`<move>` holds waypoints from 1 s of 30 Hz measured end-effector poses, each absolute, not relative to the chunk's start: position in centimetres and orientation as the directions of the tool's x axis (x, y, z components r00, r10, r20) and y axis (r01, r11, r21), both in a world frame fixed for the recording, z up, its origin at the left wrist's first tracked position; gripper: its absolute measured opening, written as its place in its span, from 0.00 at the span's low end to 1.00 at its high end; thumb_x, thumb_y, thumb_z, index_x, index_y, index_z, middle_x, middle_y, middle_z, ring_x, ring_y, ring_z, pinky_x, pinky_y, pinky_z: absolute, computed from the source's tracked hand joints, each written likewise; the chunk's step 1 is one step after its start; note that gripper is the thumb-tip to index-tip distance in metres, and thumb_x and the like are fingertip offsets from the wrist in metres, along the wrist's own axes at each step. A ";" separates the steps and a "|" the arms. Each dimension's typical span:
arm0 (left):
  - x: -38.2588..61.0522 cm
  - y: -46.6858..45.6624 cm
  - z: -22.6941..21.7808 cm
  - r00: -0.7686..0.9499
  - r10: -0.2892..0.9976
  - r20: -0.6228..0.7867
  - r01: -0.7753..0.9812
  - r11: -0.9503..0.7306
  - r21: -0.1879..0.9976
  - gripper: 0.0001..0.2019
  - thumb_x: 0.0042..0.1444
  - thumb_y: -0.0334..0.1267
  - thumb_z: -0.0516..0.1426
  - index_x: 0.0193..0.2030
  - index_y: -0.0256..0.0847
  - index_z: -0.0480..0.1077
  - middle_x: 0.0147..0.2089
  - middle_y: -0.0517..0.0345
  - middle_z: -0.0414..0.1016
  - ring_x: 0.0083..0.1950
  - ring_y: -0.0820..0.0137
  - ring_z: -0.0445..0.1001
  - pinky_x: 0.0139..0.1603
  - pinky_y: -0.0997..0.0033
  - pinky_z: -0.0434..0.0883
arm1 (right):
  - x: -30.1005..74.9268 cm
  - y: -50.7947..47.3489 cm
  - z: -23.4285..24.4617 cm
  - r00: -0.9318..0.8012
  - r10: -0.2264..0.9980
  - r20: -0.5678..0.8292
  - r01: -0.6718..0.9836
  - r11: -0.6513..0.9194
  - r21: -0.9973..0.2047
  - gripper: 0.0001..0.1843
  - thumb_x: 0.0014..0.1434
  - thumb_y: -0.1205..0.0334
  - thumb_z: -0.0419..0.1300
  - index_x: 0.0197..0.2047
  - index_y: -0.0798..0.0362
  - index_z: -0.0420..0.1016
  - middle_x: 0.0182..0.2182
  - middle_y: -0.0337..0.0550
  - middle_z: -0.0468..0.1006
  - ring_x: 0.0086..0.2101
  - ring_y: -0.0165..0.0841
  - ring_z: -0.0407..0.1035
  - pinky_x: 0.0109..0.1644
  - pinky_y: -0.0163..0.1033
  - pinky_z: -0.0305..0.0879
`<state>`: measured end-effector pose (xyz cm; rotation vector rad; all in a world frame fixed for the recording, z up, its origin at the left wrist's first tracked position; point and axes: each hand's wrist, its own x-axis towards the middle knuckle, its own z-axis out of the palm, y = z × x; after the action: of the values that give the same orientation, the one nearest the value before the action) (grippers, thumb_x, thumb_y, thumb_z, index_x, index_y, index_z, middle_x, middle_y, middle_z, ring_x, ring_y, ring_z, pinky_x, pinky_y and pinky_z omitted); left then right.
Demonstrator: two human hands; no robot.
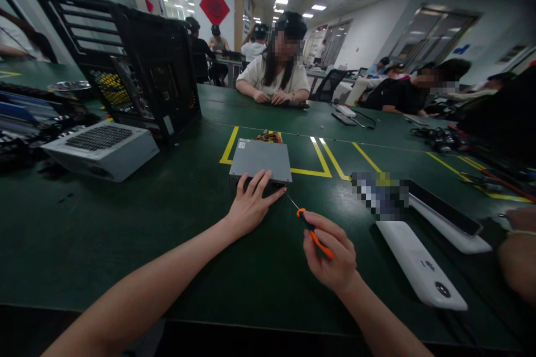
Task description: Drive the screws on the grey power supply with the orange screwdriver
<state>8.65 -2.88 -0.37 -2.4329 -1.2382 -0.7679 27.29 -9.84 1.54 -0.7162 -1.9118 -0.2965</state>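
A flat grey metal box [260, 159], a power supply with coloured wires at its far end, lies on the green table [125, 234] inside yellow tape lines. My left hand [251, 203] rests against its near face with the fingers spread. My right hand [330, 254] is closed round an orange and black screwdriver [312, 228]. The thin shaft points up and left, and its tip is close to the box's near right corner.
A black computer case [138, 70] stands open at the left with a second grey power supply [103, 148] in front of it. White devices [419, 262] lie at the right. Another person's hand [517, 223] shows at the right edge. People sit across the table.
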 end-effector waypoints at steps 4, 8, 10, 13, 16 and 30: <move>8.5 -3.0 -0.2 0.492 0.643 0.587 0.808 -0.588 -0.032 0.30 0.51 0.30 0.55 0.60 0.57 0.55 0.64 0.49 0.50 0.65 0.56 0.46 0.61 0.45 0.44 | 27.2 -10.3 2.5 -0.050 0.307 0.950 0.508 0.827 -0.240 0.24 0.46 0.79 0.57 0.46 0.51 0.63 0.39 0.43 0.73 0.37 0.35 0.72 0.38 0.46 0.74; 8.1 -3.2 0.2 0.518 0.636 0.571 0.790 -0.612 -0.036 0.30 0.50 0.29 0.55 0.59 0.57 0.56 0.65 0.49 0.48 0.66 0.55 0.45 0.60 0.45 0.46 | 27.1 -8.3 2.9 0.311 0.637 0.706 0.263 0.656 -0.707 0.15 0.52 0.69 0.56 0.44 0.51 0.62 0.32 0.37 0.69 0.24 0.25 0.67 0.26 0.34 0.69; 8.0 -3.5 0.6 0.527 0.632 0.569 0.783 -0.621 -0.035 0.28 0.51 0.31 0.55 0.59 0.55 0.57 0.65 0.49 0.48 0.66 0.55 0.45 0.60 0.45 0.47 | 27.0 -6.0 2.6 0.313 0.854 0.416 0.051 0.422 -0.905 0.15 0.53 0.62 0.56 0.45 0.49 0.60 0.32 0.34 0.67 0.16 0.19 0.58 0.17 0.28 0.59; 8.0 -4.4 1.4 0.510 0.652 0.561 0.796 -0.605 -0.019 0.26 0.52 0.32 0.54 0.58 0.53 0.58 0.65 0.47 0.49 0.65 0.55 0.47 0.59 0.46 0.51 | 26.5 -2.0 1.7 0.250 0.958 0.143 -0.041 0.158 -0.987 0.20 0.51 0.51 0.57 0.45 0.50 0.61 0.24 0.29 0.66 0.12 0.19 0.52 0.13 0.27 0.50; 7.7 -5.7 2.0 0.498 0.674 0.545 0.808 -0.589 -0.009 0.25 0.53 0.33 0.53 0.58 0.53 0.58 0.64 0.48 0.51 0.64 0.54 0.49 0.57 0.47 0.55 | 25.5 1.0 0.6 0.205 0.977 0.050 -0.079 0.068 -0.995 0.28 0.49 0.46 0.57 0.49 0.52 0.61 0.19 0.28 0.64 0.12 0.22 0.53 0.12 0.29 0.50; 0.9 -14.2 -0.5 -0.121 0.831 0.543 0.803 -0.240 0.546 0.28 0.60 0.39 0.45 0.65 0.50 0.39 0.68 0.59 0.41 0.66 0.63 0.46 0.63 0.57 0.53 | 16.9 -1.7 0.6 -0.038 0.999 0.016 -0.174 0.009 -0.985 0.23 0.47 0.52 0.60 0.46 0.50 0.66 0.32 0.37 0.74 0.29 0.29 0.68 0.33 0.34 0.65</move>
<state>0.93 -14.19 -0.52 -2.1038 -1.9570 -1.3496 16.88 -1.73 0.59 -1.0514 -1.1133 1.3062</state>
